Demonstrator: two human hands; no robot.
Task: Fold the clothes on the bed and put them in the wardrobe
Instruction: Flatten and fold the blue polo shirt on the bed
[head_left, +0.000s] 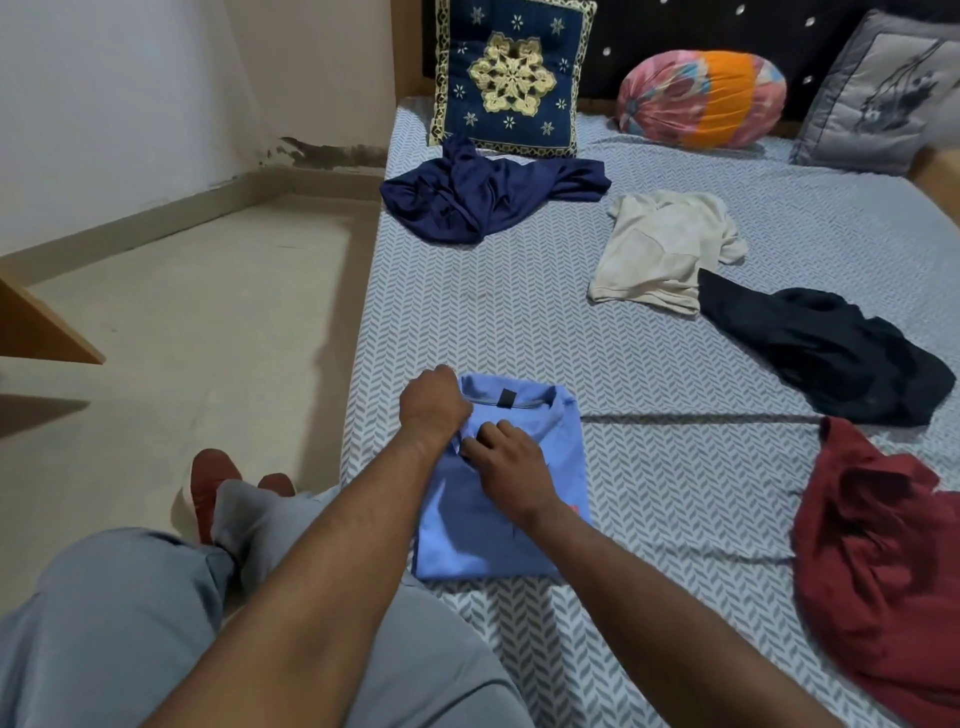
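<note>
The blue shirt (524, 525) lies partly folded into a rough rectangle at the near edge of the bed (519, 322), collar and dark neck label pointing away from the person. Both hands meet at its upper left part. The left hand (434, 408) sits at the shirt's left edge just below the collar, its grip curled tight on the cloth there. The right hand (506, 467) rests on top of the shirt just beside the left one, fingers bent and pinching a small raised fold between the two hands. Most of the shirt lies flat below and to the right of both grips.

Further up the bed lie unfolded clothes: a navy garment (483, 200) near a blue cushion (514, 73), a cream shirt (665, 249) touching a black garment (831, 353), and a red garment (878, 561) to the right of the blue shirt, apart from it.
</note>
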